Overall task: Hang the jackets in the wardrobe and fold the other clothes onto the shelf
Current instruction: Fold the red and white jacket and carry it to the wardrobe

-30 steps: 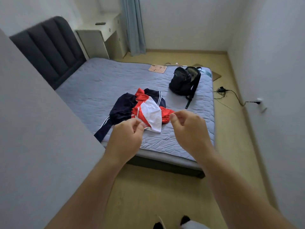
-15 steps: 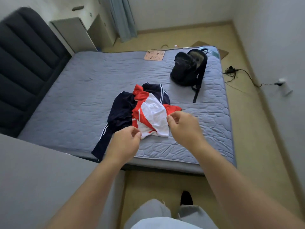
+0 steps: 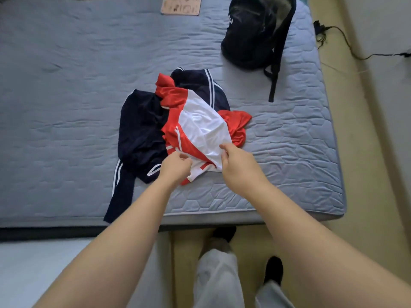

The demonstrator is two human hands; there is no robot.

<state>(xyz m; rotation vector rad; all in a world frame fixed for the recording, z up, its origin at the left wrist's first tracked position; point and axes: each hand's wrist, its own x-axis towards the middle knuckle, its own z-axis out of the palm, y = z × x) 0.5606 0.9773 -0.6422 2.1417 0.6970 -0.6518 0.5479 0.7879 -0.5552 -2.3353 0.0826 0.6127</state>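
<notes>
A crumpled red-and-white shiny sports garment lies near the middle of a blue-grey quilted mattress, on top of a dark navy garment with white side stripes. One striped navy limb trails down to the near edge of the mattress and hangs over it.

Both bare arms reach in from below. The left hand sits over the near red-and-white hem, fingers curled inward with the tips against the cloth. The right hand is just beside it at the near edge of the white panel, with thumb and fingers bent toward each other there. For either hand I cannot tell whether fabric is actually pinched between the fingers.

A black fabric backpack stands well apart at the far right of the mattress, one strap lying toward the garments. A flat pinkish card lies at the far edge. A black cable runs across the yellowish floor on the right. Light grey trouser legs and dark feet show below, beside the bed
</notes>
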